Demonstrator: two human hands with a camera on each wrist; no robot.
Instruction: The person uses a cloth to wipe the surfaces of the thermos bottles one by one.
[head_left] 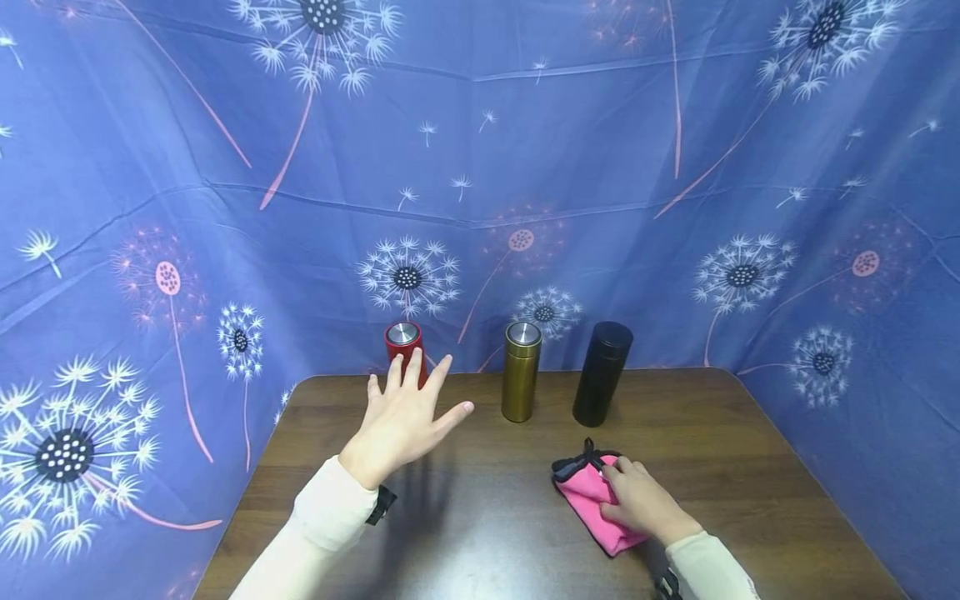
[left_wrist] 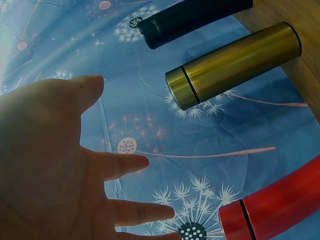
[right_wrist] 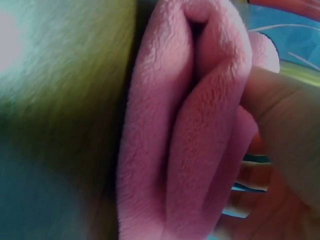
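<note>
My left hand (head_left: 405, 417) reaches over the table with its fingers spread and straight, holding nothing. In the head view its fingertips overlap a red thermos flask (head_left: 392, 346) with a silver lid top. The left wrist view shows that red flask beyond the fingers, with a gap between. At the front right, my right hand (head_left: 647, 498) pinches a folded pink fleecy cloth (head_left: 587, 493) with black trim and a black tie at its far end. Close up, the right thumb (right_wrist: 285, 115) presses on the cloth's folds, while the other fingers are partly hidden behind it.
A gold thermos flask (head_left: 519, 379) stands upright near the table's back edge. Right of it is a black flask (head_left: 602, 375). The brown wooden table (head_left: 480, 483) meets a blue dandelion-print curtain (head_left: 480, 167) at the back and sides.
</note>
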